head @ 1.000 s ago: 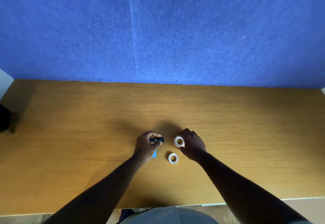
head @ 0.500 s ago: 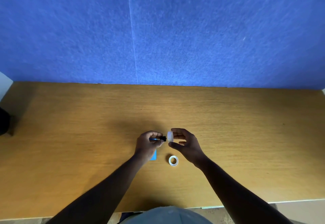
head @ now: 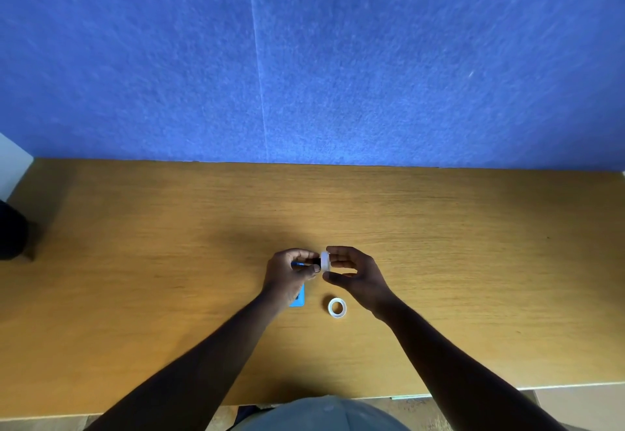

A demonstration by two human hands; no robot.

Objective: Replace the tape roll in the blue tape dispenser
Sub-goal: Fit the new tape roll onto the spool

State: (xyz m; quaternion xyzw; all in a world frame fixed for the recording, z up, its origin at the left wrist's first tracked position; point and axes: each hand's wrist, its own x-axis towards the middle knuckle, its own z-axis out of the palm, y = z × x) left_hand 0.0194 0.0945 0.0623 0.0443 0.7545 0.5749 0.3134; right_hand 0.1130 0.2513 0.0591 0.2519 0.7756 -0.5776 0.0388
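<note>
My left hand (head: 291, 271) pinches a small black spindle with a blue part (head: 306, 263) just above the wooden table (head: 135, 244). My right hand (head: 355, 273) holds a white tape roll (head: 325, 260) on edge, pressed against the tip of that black spindle. A blue dispenser piece (head: 298, 297) lies flat on the table, partly hidden under my left wrist. A second white tape roll (head: 337, 307) lies flat on the table below my right hand, apart from both hands.
A blue felt partition (head: 304, 58) stands along the table's far edge. A dark object (head: 12, 237) sits at the left edge of the table. The front table edge (head: 473, 386) runs close to my body.
My right hand lifted one tape roll off the table, turned it on edge and brought it left against the black spindle in my left hand. The other roll stayed put.
</note>
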